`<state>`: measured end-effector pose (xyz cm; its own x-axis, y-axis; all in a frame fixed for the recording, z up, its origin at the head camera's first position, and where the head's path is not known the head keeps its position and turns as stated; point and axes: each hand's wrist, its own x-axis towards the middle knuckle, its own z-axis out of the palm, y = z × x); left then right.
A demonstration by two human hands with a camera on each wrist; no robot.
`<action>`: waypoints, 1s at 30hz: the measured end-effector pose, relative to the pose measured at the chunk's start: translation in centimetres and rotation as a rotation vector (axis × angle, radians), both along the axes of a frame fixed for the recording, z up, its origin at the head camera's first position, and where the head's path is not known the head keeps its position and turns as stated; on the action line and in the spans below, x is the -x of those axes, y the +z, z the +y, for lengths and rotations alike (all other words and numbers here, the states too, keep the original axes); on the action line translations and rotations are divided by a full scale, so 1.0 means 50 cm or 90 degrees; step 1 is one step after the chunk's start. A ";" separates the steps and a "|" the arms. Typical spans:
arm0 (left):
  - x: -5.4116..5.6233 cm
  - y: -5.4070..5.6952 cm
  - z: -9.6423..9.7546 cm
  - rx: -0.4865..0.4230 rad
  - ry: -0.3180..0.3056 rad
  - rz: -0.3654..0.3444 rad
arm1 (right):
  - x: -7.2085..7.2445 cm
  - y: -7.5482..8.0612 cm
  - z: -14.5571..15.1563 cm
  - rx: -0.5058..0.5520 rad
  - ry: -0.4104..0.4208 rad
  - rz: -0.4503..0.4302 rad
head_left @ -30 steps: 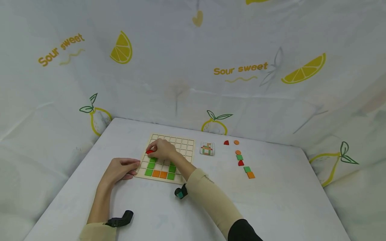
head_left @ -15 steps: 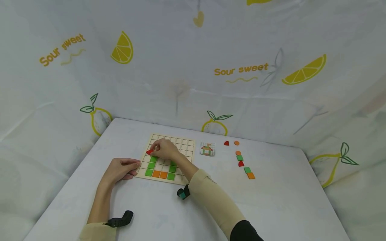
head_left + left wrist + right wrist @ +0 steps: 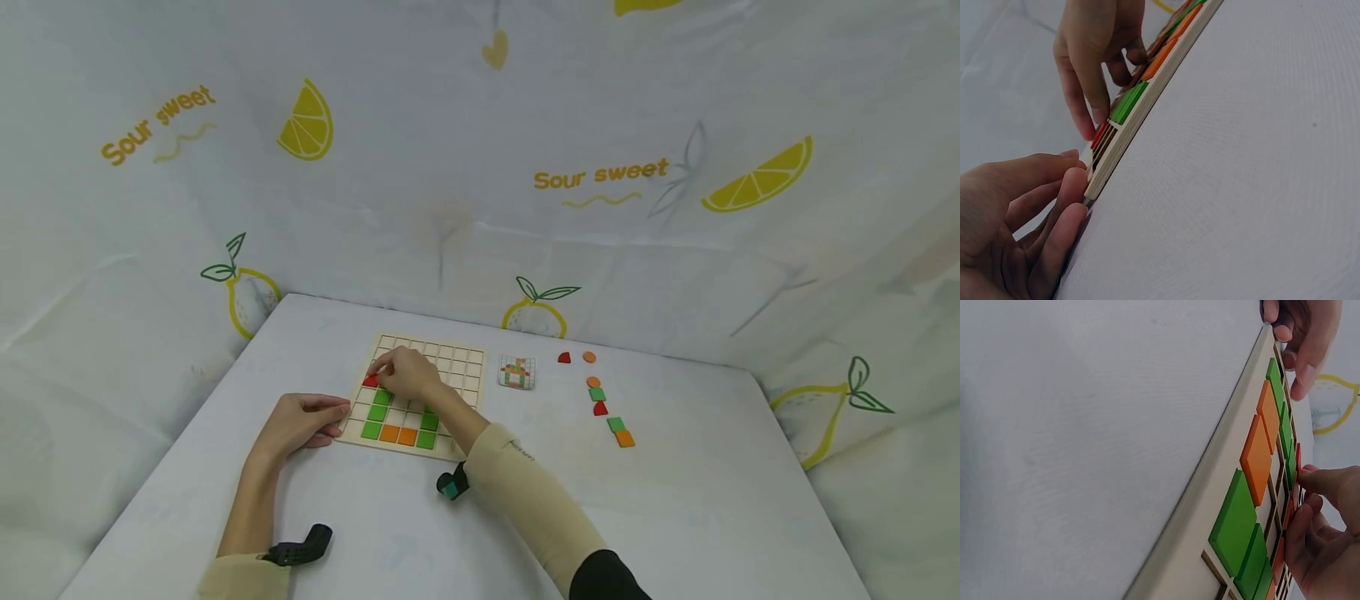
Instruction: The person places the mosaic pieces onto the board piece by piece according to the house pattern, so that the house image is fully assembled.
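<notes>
A pale wooden grid board (image 3: pixel 467 367) lies on the white table in the head view. My left hand (image 3: pixel 296 423) grips its near left edge; in the left wrist view thumb and fingertips meet at the board's corner. Over the board's left side, my right hand (image 3: pixel 410 375) pinches a red quarter-round tile (image 3: pixel 371 381) at a cell on the left edge. Its fingertips touch the tile in both wrist views. Green square tiles (image 3: pixel 1233 519) and orange square tiles (image 3: pixel 1256 456) sit in cells closer to me. The right hand and forearm hide part of the board.
A small pattern card (image 3: pixel 517 372) lies right of the board. Beyond it are loose tiles: red ones (image 3: pixel 564 357), orange round ones (image 3: pixel 589 357), green squares (image 3: pixel 596 394) and an orange square (image 3: pixel 625 438). A white curtain with lemon prints (image 3: pixel 450 233) hangs behind the table.
The red tile has turned and now lies more squarely in its cell. My right fingers have shifted slightly around it. The left hand keeps its place on the board's edge.
</notes>
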<state>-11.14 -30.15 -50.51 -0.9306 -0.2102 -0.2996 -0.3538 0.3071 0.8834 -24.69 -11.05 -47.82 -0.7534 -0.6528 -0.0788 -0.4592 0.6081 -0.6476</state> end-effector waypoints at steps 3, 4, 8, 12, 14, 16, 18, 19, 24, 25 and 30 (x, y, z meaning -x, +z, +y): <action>0.002 -0.001 0.001 0.000 0.000 0.000 | -0.001 -0.002 0.001 0.002 -0.009 0.006; 0.002 -0.002 0.002 0.001 0.000 -0.001 | -0.001 -0.003 0.002 0.005 -0.012 0.005; 0.004 -0.002 0.002 0.000 0.000 -0.004 | 0.003 -0.006 0.006 0.009 -0.019 0.000; 0.003 -0.003 0.002 0.003 -0.001 -0.002 | 0.013 -0.006 0.018 0.042 -0.014 -0.003; 0.002 -0.004 0.000 0.006 -0.007 0.003 | 0.021 -0.004 0.030 0.068 -0.010 -0.014; 0.001 -0.003 0.000 0.004 -0.005 0.002 | 0.033 -0.004 0.044 0.091 -0.005 -0.027; 0.000 -0.001 -0.001 0.000 -0.004 0.002 | 0.045 -0.001 0.062 0.119 -0.007 -0.061; -0.001 0.000 -0.001 -0.001 -0.004 0.002 | 0.051 0.003 0.074 0.128 -0.008 -0.070; -0.001 0.001 -0.001 -0.001 0.000 0.000 | 0.091 0.015 0.142 0.159 -0.035 -0.104; -0.001 0.001 -0.002 0.000 -0.001 -0.001 | 0.099 0.017 0.158 0.159 -0.043 -0.098; 0.000 0.004 -0.001 0.004 0.000 -0.003 | 0.140 0.019 0.239 0.194 -0.116 -0.137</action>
